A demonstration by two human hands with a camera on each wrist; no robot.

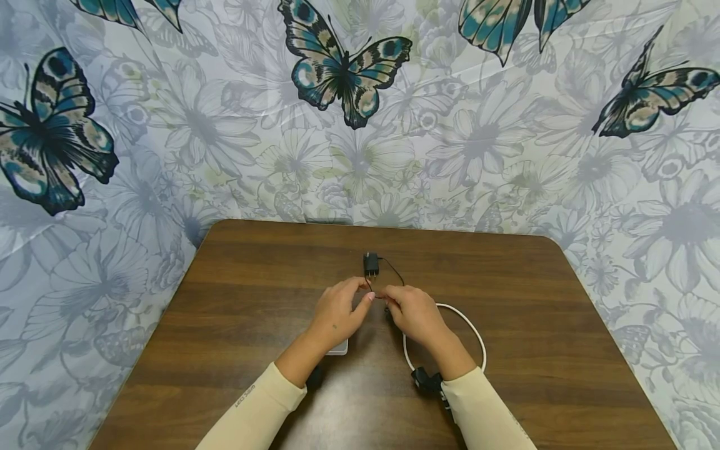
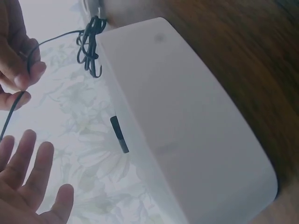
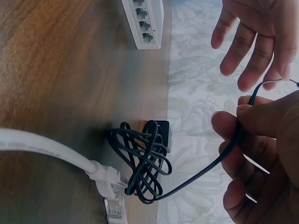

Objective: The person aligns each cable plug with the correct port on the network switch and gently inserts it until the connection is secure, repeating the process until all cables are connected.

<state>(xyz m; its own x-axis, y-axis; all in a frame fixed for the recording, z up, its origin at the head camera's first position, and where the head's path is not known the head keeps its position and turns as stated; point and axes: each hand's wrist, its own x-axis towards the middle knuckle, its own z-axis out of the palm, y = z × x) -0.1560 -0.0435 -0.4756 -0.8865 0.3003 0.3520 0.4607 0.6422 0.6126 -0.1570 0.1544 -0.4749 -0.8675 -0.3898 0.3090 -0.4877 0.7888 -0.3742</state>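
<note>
In the head view, a black power adapter point(image 1: 371, 264) lies on the table with its prongs toward me, just beyond my hands. My right hand point(image 1: 416, 312) pinches its thin black cord point(image 3: 205, 170) between thumb and fingers. My left hand point(image 1: 340, 309) has the cord between thumb and forefinger, its other fingers spread in the right wrist view. A bundled part of the cord point(image 3: 145, 163) sits beside the adapter. Beneath my left hand is a white box with network ports point(image 3: 145, 23), largely hidden from above; its smooth casing point(image 2: 182, 112) fills the left wrist view.
A white network cable point(image 1: 475, 331) loops around by my right wrist, with clear plugs point(image 3: 115, 210) at its ends. Dark devices point(image 1: 427, 381) sit at the right cuff. The brown wooden table point(image 1: 253, 269) meets a butterfly-patterned cloth point(image 1: 360, 169) at the back.
</note>
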